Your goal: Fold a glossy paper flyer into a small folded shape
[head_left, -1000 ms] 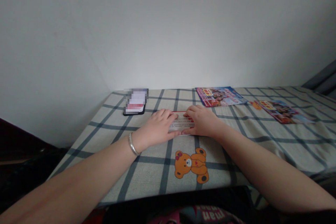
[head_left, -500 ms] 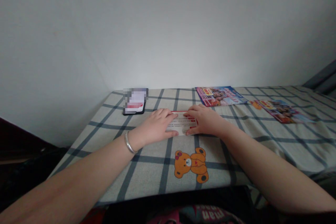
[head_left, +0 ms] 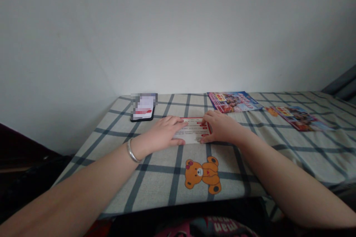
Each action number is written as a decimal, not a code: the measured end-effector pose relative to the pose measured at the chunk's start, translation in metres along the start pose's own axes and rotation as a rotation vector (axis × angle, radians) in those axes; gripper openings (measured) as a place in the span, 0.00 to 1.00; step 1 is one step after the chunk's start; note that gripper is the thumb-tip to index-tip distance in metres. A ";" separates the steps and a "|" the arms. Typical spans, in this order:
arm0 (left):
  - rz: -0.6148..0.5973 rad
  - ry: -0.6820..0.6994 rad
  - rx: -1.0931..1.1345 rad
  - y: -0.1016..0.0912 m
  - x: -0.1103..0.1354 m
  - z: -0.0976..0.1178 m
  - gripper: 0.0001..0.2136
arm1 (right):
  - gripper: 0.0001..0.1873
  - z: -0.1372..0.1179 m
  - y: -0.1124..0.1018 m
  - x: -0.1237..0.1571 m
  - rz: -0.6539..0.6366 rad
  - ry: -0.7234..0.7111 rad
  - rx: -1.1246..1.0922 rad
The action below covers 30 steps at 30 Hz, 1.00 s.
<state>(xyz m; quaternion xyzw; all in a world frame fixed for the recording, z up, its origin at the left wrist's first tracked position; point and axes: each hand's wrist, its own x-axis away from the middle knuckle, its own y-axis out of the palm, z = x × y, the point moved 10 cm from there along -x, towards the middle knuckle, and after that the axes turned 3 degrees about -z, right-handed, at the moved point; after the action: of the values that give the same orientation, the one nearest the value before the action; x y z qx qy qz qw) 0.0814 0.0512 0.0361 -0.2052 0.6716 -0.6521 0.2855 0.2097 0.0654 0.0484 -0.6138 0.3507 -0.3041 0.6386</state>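
Note:
A small white paper leaflet (head_left: 194, 132) with red edging and printed text lies flat on the checked tablecloth, apparently folded. My left hand (head_left: 164, 133), with a silver bangle at the wrist, rests over its left end. The fingers there are stretched out along the far edge, and the thumb is apart near the close edge. Around the leaflet's right end curves my right hand (head_left: 221, 127), its fingertips and thumb touching the paper. Both ends of the leaflet are partly covered by the hands.
A phone (head_left: 143, 107), partly pixelated, lies to the left. Two colourful flyers, a back one (head_left: 235, 102) and a right one (head_left: 302, 118), lie on the checked tablecloth (head_left: 155, 181). A printed bear (head_left: 203, 174) decorates the cloth. A white wall (head_left: 178, 33) rises behind.
My hands have drawn slightly apart, the left hand to the left and the right hand to the right. More of the leaflet's printed middle shows between them.

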 end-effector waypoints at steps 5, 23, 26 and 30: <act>-0.019 0.036 0.038 0.002 0.004 -0.005 0.26 | 0.32 0.002 0.002 0.002 -0.022 -0.002 -0.002; -0.097 0.055 0.177 0.006 0.007 -0.020 0.29 | 0.33 0.018 0.004 0.006 -0.087 0.059 -0.012; -0.090 0.084 0.180 0.008 0.008 -0.022 0.30 | 0.33 0.020 0.003 0.007 -0.070 0.052 -0.023; -0.086 0.100 0.167 0.006 0.008 -0.022 0.30 | 0.32 0.020 0.001 0.008 -0.070 0.044 -0.031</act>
<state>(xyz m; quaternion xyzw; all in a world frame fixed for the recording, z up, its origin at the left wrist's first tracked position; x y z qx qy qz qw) 0.0620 0.0631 0.0288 -0.1766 0.6189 -0.7270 0.2393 0.2308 0.0702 0.0465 -0.6287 0.3476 -0.3343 0.6101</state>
